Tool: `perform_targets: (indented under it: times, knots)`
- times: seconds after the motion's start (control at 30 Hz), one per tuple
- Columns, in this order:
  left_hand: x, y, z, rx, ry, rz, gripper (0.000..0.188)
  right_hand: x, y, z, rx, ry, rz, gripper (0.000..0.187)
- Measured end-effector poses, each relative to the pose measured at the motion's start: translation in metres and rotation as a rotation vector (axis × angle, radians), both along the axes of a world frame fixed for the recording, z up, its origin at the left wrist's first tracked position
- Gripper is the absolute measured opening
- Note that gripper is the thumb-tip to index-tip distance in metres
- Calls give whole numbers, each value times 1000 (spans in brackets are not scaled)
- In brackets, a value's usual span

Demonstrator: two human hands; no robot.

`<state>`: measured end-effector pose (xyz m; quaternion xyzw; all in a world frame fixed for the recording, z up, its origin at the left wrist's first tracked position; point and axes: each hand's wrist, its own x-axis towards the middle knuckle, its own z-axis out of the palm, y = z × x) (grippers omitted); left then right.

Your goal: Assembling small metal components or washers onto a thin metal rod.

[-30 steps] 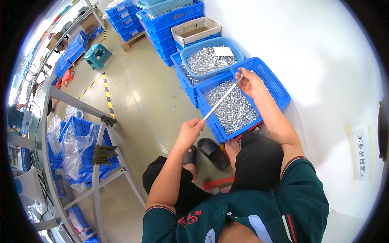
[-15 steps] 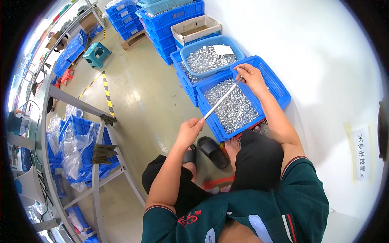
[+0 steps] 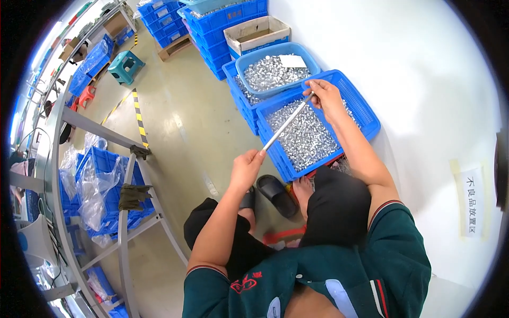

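Note:
A thin silver-coloured rod [image 3: 287, 127] slants across the blue crate [image 3: 275, 164], held above the small shiny metal parts [image 3: 309, 139] heaped in it. My left hand [image 3: 247, 169] is closed round the rod's lower end, just off the crate's left edge. At the upper end, my right hand [image 3: 325, 99] pinches the rod's darker tip between thumb and fingers. Whether a small part also sits between those fingertips is too small to tell. Under my right wrist lies a blue slotted basket [image 3: 366, 117], tilted against the crate, with some metal parts along its left side.
Behind the crate stands a light-blue basin [image 3: 316, 69] of similar metal parts with a white card [image 3: 292, 61] on them. A carton [image 3: 258, 33] and stacked blue crates [image 3: 212, 45] stand farther back. A metal frame [image 3: 124, 233] rises at left. A black slipper [image 3: 277, 195] lies between my feet.
Both hands and the rod have shifted slightly up and to the left. The rod stays held at both ends, and the view has moved a little.

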<state>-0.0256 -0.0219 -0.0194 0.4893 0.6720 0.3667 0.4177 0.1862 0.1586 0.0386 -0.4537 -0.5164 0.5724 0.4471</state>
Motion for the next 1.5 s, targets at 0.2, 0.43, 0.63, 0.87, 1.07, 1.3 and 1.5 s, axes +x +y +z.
perform_targets:
  times: [0.2,0.43,0.63,0.87,1.07,1.3,1.5]
  knots:
    - [7,1,6,55,137,45,35,1,4,-1,-55,215,30,24]
    - [8,4,9,53,8,35,36,10,5,7,-57,147,161,25]
    - [6,5,3,72,7,77,35,-11,-15,-3,-145,-63,281,34]
    - [2,11,3,-10,-99,115,38,32,-5,-80,238,-1465,629,56]
    - [-3,9,4,19,-77,93,37,21,-43,-112,250,-1406,798,79]
    - [-4,8,8,-27,-133,118,37,12,-65,-161,503,-1171,519,46]
    - [5,14,11,-9,-177,70,36,26,-27,-190,447,-894,304,29]
